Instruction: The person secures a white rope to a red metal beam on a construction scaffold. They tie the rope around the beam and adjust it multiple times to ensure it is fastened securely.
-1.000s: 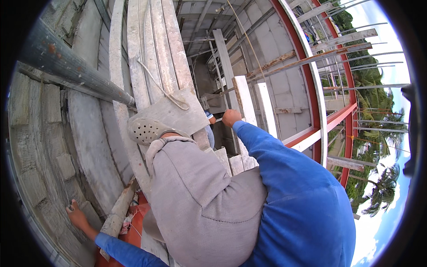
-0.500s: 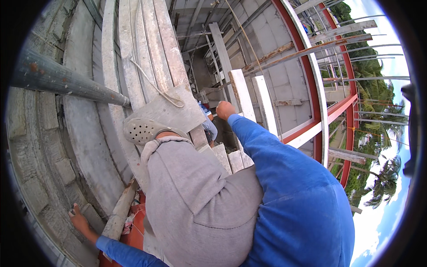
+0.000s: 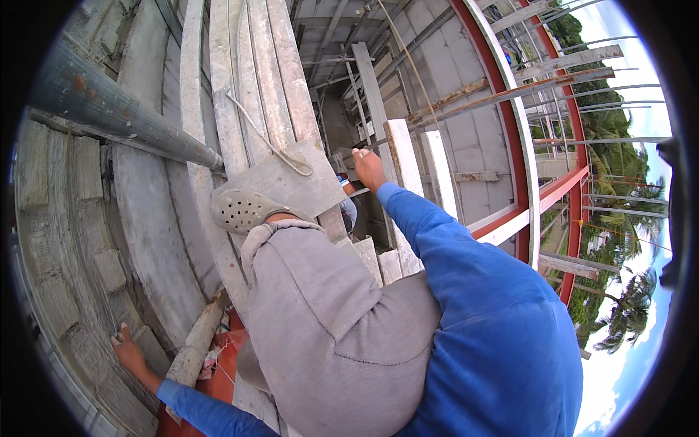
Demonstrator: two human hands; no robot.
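Observation:
My left hand (image 3: 129, 353) rests on the rough concrete block wall (image 3: 54, 240) at the lower left, its visible fingers apart. My right hand (image 3: 369, 167) is closed in a fist near the end of an upright white-edged board (image 3: 404, 156); whatever it holds, if anything, is hidden. Below my raised knee, my foot in a grey perforated clog (image 3: 244, 211) stands on a flat grey board (image 3: 302, 175) laid across long planks (image 3: 258, 80). A loop of pale rope (image 3: 295, 166) lies on that board.
A thick metal pipe (image 3: 131, 113) crosses at upper left. Beneath the planks, another person (image 3: 348, 207) is partly visible in a deep opening. Red steel beams (image 3: 561, 189) and protruding rods (image 3: 619, 105) stand on the right. A thin cord (image 3: 411, 62) hangs above the opening.
The view has shifted slightly, so the planks and foot appear further right. My right hand has turned and sits a little lower. My left hand stays on the wall.

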